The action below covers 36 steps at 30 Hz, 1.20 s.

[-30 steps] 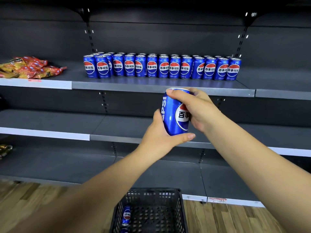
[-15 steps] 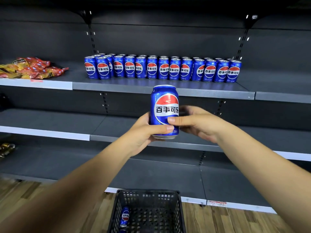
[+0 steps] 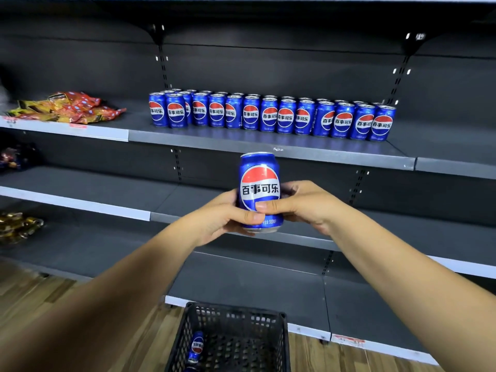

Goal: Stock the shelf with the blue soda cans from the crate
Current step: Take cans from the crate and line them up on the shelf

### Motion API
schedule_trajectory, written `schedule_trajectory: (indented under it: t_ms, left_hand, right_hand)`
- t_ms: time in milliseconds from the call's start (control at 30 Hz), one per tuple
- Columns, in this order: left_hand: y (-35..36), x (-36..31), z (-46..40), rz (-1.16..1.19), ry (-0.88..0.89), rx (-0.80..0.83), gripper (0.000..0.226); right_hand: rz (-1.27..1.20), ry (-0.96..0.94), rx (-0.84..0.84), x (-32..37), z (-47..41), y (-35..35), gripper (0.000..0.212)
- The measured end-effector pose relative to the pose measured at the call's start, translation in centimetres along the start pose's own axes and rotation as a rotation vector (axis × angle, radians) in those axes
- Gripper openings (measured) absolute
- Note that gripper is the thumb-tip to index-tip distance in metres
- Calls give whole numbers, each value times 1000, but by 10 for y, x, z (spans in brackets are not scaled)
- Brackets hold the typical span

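Note:
I hold one blue soda can [image 3: 259,183] upright in front of the shelves, its logo facing me. My left hand [image 3: 225,218] grips its lower left side with the thumb across the front. My right hand [image 3: 303,205] grips the lower right side, thumb on the logo. Several blue cans [image 3: 268,116] stand in rows on the upper shelf [image 3: 268,150], just above the held can. A black mesh crate [image 3: 233,339] sits on the floor below, with one can [image 3: 196,346] lying inside at its left.
Red and yellow snack bags [image 3: 67,107] lie on the upper shelf at the left. More packets [image 3: 18,226] sit at the far left of the lower shelves. The middle shelf [image 3: 107,208] runs behind my hands. Wooden floor surrounds the crate.
The can went from tilted, with my right hand over its top, to upright with the logo facing me. My right hand dropped to its lower side, and both hands stayed at mid height.

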<state>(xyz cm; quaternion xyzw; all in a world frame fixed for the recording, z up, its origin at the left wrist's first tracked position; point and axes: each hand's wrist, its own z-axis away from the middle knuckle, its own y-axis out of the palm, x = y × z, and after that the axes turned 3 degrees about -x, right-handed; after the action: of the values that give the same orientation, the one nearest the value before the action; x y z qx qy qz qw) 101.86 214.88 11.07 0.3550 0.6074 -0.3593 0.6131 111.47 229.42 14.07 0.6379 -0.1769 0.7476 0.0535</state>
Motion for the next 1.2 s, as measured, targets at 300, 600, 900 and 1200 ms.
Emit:
schedule_trajectory:
  t_ms: [300,600,900,1200]
  left_hand:
    - [-31,1,5,-277,79,-215,61]
    - [-136,9,-33,-295,81,-414,13]
    - [-272,-3,-105,-395,119,-569,7]
    - [-386,-1,-171,-469,160,-720,19]
  right_hand:
    - [-115,-97,-77,-9,-27,19,38]
    - [-142,-98,-104,8,-107,49,27]
    - [-207,-156,-221,59,-233,103,32]
    - [-296,-176,-447,74,-352,146,46]
